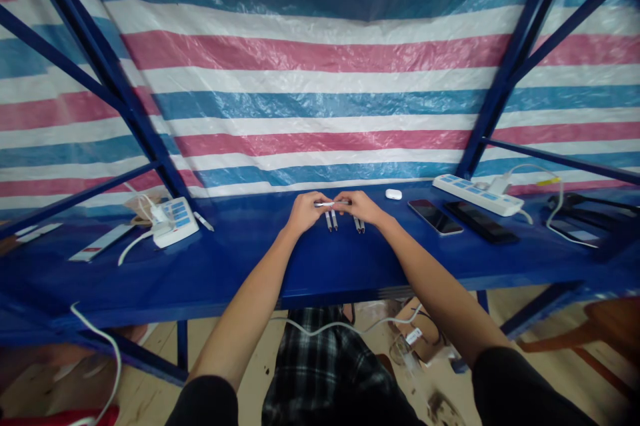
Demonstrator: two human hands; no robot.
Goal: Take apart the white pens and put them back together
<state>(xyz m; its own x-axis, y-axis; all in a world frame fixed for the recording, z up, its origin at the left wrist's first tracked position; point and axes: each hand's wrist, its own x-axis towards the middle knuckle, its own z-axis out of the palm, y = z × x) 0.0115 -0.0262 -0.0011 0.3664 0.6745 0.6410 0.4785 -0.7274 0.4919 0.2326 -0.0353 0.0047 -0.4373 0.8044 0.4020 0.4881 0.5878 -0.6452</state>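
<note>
Both my hands meet above the blue table [240, 253], fingers pinched on a slim white-and-grey pen [327, 204] that lies crosswise between them. My left hand [304, 211] is closed on its left end. On the right end, my right hand [365, 207] is closed too. Below my fingers, two pens [329, 221] lie side by side with dark tips toward me. Another pair of similar pens [357, 225] lies beside my right hand, partly covered by it. The exact finger contact is too small to make out.
To the left stand a white power strip [176, 223], a single pen [203, 221] and a flat grey-white strip [101, 243]. A white earbud case [393, 194], a phone [435, 217], a black device [480, 221] and another power strip [477, 195] are on the right. Striped sheeting [320, 106] hangs behind.
</note>
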